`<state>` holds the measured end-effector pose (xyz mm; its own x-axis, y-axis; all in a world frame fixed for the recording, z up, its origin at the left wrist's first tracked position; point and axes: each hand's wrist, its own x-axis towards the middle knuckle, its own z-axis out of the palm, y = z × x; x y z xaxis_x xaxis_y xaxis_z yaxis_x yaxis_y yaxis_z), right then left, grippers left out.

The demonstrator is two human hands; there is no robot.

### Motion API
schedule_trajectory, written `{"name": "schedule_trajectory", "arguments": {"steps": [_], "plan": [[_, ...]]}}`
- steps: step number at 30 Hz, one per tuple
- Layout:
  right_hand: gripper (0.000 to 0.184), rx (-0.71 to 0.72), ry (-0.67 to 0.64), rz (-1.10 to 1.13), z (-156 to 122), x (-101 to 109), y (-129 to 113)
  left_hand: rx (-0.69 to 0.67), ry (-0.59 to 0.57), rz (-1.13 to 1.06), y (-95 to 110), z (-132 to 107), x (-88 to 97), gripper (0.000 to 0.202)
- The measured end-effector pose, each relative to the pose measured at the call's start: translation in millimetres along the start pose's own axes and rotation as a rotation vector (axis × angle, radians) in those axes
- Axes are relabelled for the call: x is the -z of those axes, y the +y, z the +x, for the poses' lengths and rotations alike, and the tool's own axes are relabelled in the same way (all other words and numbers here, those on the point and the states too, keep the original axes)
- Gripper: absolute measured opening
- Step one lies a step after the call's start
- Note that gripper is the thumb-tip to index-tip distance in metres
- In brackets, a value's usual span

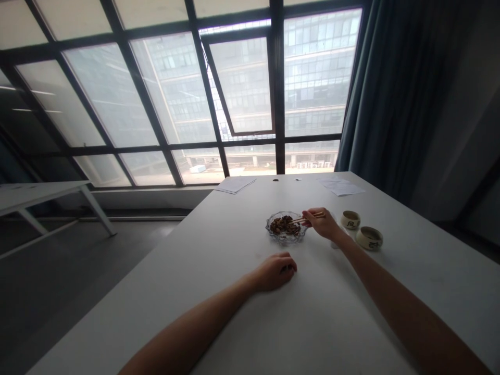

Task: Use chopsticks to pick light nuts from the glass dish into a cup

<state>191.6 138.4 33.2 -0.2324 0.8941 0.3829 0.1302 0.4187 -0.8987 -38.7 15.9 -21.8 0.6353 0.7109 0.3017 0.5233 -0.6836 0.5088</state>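
Note:
My right hand holds a pair of chopsticks, their tips among small brown pieces that I cannot name exactly. These pieces lie in a clear glass dish with a scalloped rim. Close in front of the dish, my left hand rests on the white table with its fingers curled in; nothing shows in it. Beside my right wrist stand two beige ceramic cups with dark characters, a farther cup and a nearer cup. Something clear is partly hidden behind my right wrist.
On the white table, sheets of paper lie at the far left and a second set of papers at the far right. Another white table stands to the left. Windows and a dark curtain are beyond.

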Motion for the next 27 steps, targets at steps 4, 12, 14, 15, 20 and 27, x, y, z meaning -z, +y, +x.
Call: {"name": "schedule_trajectory", "arguments": {"steps": [4,12,14,15,20,27], "plan": [[0.053,-0.022,-0.035,-0.023,0.6,0.7,4.0,-0.003,-0.009,-0.001,-0.4,-1.7,1.1,0.018],[0.053,-0.012,-0.008,-0.027,-1.3,-0.8,0.6,0.012,-0.008,-0.002,2.5,-1.4,2.7,0.019],[0.054,-0.011,0.019,-0.023,-2.2,1.2,-10.2,0.014,-0.012,0.000,2.4,-1.6,3.2,0.019],[0.055,-0.011,0.031,-0.019,-2.6,3.6,-17.6,0.013,-0.014,0.000,2.0,-1.8,3.2,0.019],[0.050,-0.020,0.123,0.016,-6.1,33.2,-62.3,0.004,-0.004,-0.002,-0.8,-3.8,1.9,0.019],[0.036,-0.056,0.320,-0.137,-19.6,103.9,-93.3,0.004,-0.010,0.003,-1.8,-4.4,0.4,0.018]]}}
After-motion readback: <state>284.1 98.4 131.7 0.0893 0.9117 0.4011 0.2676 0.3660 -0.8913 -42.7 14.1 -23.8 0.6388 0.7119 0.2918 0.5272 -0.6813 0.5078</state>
